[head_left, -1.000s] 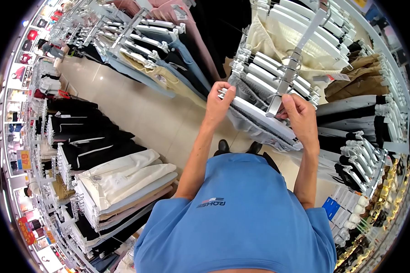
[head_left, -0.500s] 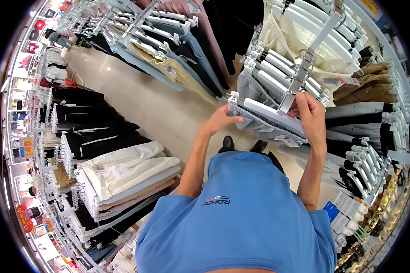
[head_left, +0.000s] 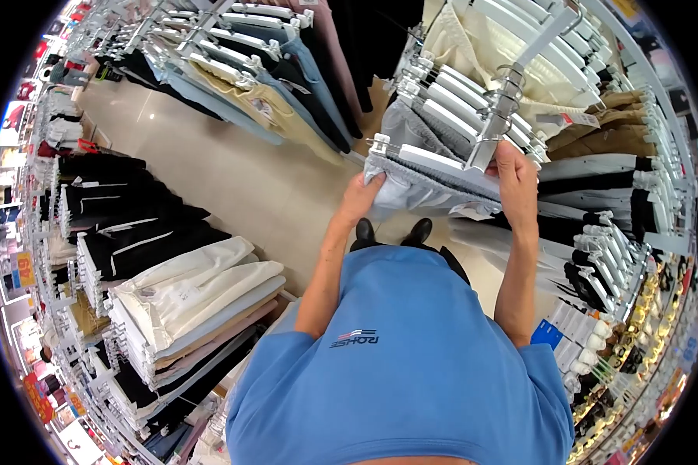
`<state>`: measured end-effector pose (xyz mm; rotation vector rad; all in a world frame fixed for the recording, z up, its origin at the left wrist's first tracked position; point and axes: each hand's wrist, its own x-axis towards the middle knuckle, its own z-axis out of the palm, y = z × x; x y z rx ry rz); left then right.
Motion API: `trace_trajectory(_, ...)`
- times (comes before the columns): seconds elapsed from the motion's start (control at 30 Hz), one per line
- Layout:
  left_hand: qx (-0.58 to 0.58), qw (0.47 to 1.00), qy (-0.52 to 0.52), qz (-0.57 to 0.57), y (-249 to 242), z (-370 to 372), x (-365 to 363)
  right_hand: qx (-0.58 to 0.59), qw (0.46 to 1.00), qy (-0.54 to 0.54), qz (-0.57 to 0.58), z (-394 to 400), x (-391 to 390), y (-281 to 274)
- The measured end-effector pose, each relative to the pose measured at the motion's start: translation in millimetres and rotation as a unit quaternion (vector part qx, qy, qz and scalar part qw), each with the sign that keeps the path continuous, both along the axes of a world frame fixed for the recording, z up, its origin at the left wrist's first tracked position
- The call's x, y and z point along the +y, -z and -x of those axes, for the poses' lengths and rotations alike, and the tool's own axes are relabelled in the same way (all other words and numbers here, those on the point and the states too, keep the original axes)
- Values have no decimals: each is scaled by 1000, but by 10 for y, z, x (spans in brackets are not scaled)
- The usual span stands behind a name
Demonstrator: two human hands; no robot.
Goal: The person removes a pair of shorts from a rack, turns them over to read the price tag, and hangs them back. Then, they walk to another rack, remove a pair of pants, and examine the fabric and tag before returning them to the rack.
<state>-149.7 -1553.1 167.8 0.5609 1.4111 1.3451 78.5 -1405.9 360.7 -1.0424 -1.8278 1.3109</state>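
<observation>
A pair of grey trousers [head_left: 423, 186] with a gathered elastic waistband hangs from a white clip hanger [head_left: 442, 161] at the front of a metal display arm [head_left: 495, 116]. My left hand [head_left: 362, 195] is closed on the trousers' left end, thumb against the pale fabric below the clip. At the opposite end, my right hand [head_left: 517, 184] is closed around the hanger's right side, close to the arm's tip; its fingertips are partly hidden. More grey trousers on white hangers [head_left: 451, 101] sit directly behind, with cream trousers [head_left: 481, 50] farther back.
Racks of black trousers [head_left: 124, 213] and white trousers [head_left: 198, 283] stand to the left. Jeans and yellow trousers [head_left: 275, 116] hang ahead. Brown trousers [head_left: 605, 124] and grey-and-black ones hang to the right, above packaged accessories [head_left: 578, 333]. A tiled floor [head_left: 233, 174] runs between the racks.
The view has shifted, so most of the scene sits farther left. My left thumb has moved from across the waistband down onto the fabric at its end. My right hand keeps its hold.
</observation>
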Motion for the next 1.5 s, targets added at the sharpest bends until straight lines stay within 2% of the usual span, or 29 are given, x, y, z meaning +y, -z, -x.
trace_trajectory(0.07, -11, 1000, -17, -15, -15, -22, -2, -27, 999, -4, -47, -51, -20, 58)
trace_trajectory(0.17, -8, 999, -25, -29, -21, 11, -23, -161, 984, 16, -72, -116, -88, 103)
trace_trajectory(0.27, -18, 999, -13, -37, -65, 63, -27, -123, 984, -7, -132, -101, -207, 162)
trace_trajectory(0.4, -37, 998, 14, -42, -164, 124, 5, -209, 953, -14, -219, -85, -290, 166)
trace_trajectory(0.57, -40, 998, 47, -31, -138, 216, 36, -269, 932, 30, -243, -9, -333, 185)
trace_trajectory(0.8, -7, 995, 92, -25, -202, 357, -65, -266, 945, 71, -173, 8, -526, -46)
trace_trajectory(0.93, -20, 994, 97, -39, -290, 421, -119, -234, 947, 72, -208, -80, -684, -123)
trace_trajectory(1.03, 0, 986, 145, -79, -493, 512, -225, -213, 958, 46, -184, -104, -844, -275)
trace_trajectory(1.07, -120, 971, 174, -114, -494, 550, -268, -202, 962, 33, -181, -109, -897, -313)
trace_trajectory(1.13, -348, 892, 220, -185, -465, 662, -298, -190, 960, 1, -206, -80, -971, -392)
trace_trajectory(1.17, -356, 880, 237, -206, -121, 777, -365, -183, 958, -22, -220, -67, -992, -439)
trace_trajectory(1.2, -406, 837, 230, -287, -436, 639, -334, -176, 955, -46, -235, -50, -1010, -468)
trace_trajectory(1.27, -281, 939, 185, -76, -305, 728, -396, -150, 954, -71, -248, 21, -1033, -495)
trace_trajectory(1.3, -225, 942, 233, -89, -375, 661, -422, -142, 955, -89, -247, 59, -1031, -522)
trace_trajectory(1.33, -109, 947, 301, 14, -685, 551, -405, -134, 954, -108, -244, 92, -1037, -541)
trace_trajectory(1.4, 56, 916, 396, -25, -1112, 252, -338, -131, 952, -134, -241, 164, -1045, -519)
trace_trajectory(1.43, -79, 912, 385, -113, -813, 106, -401, -122, 950, -149, -246, 200, -1043, -467)
trace_trajectory(1.47, -184, 936, 209, -215, -676, 10, -838, -113, 948, -161, -251, 230, -1038, -433)
trace_trajectory(1.5, -279, 914, 126, -267, -604, -93, -1090, -157, 942, -189, -230, 240, -1031, -467)
